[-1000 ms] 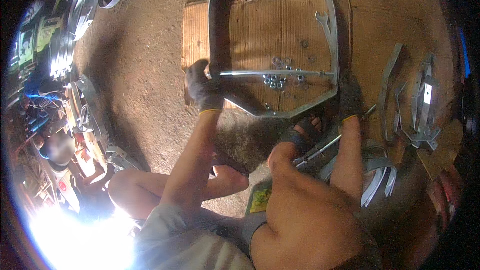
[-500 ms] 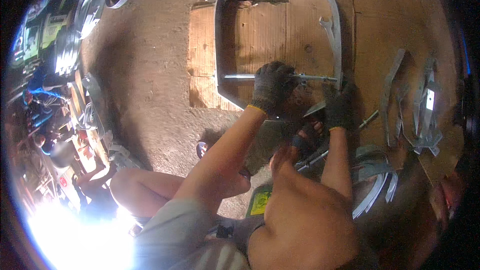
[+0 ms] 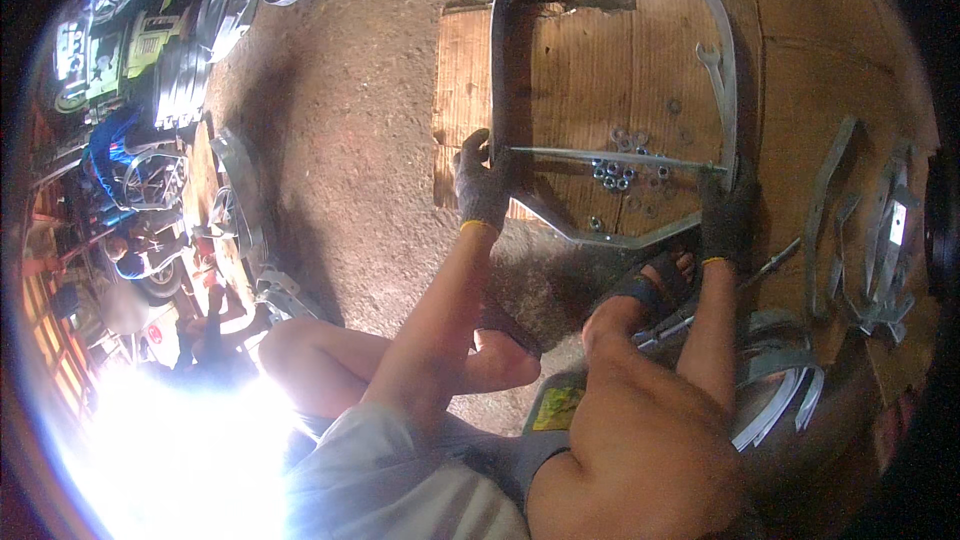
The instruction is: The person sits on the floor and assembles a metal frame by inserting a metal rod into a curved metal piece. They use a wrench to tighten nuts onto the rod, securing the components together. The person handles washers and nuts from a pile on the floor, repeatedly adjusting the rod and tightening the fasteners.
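Note:
A grey flat-bar metal frame (image 3: 727, 35), arched at the far end and angled at the near end, lies on brown cardboard. Across its lower part runs a thin metal rod (image 3: 620, 156). My left hand (image 3: 482, 185), in a dark knit glove, grips the frame's left side by the rod's end. My gloved right hand (image 3: 727, 215) is closed around the right side at the other end; shadow hides part of its fingers. Inside the frame lie several nuts (image 3: 612, 175) and washers (image 3: 674, 106). An open-end wrench (image 3: 711, 65) rests against the right inner side.
Bent metal strips (image 3: 835, 210) lie at the right, with curved strips (image 3: 775, 400) nearer. Another rod (image 3: 770, 265) passes beside my sandalled foot (image 3: 660, 285). Bundled metal bands (image 3: 185, 80) and workshop clutter fill the left. Bright glare covers the lower left.
My left hand has moved from the rod's middle to the frame's left side, uncovering the nuts and washers. My right hand stays at the right side. The whole view has shifted.

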A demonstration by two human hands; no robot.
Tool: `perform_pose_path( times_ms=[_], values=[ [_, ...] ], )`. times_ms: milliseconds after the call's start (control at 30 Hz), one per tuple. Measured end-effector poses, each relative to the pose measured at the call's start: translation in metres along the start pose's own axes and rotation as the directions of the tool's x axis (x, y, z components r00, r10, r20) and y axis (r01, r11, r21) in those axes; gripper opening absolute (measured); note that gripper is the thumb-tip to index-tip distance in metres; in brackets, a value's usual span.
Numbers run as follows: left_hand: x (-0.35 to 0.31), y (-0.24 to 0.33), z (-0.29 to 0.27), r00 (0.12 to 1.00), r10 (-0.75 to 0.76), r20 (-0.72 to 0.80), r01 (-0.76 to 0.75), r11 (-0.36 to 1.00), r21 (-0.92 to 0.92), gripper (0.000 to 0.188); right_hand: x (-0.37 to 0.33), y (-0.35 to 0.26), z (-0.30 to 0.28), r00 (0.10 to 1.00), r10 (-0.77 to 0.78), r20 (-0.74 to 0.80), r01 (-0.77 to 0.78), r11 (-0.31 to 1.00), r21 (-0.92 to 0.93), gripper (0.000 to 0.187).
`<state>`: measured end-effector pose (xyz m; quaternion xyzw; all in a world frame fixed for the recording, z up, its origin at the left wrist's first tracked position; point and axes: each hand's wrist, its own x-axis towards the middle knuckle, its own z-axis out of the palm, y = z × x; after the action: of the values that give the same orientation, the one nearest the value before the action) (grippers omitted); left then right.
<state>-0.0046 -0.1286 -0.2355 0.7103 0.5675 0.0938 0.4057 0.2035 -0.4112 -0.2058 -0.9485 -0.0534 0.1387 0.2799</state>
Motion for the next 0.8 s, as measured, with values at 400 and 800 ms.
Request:
perform_pose_path(
  times_ms=[400, 800],
  values=[
    [0.035, -0.053, 0.005, 0.969, 0.232, 0.089, -0.244, 0.958, 0.15, 0.038, -0.002, -0.037, -0.023, 0.994, 0.078, 0.078, -0.061, 0.978, -0.202, 0.062],
    [0.015, -0.007, 0.003, 0.987, 0.117, 0.111, -0.135, 0.976, 0.173, 0.04, 0.001, 0.005, 0.01, 0.99, -0.04, -0.138, 0.028, 0.996, -0.081, 0.062]
  ],
)
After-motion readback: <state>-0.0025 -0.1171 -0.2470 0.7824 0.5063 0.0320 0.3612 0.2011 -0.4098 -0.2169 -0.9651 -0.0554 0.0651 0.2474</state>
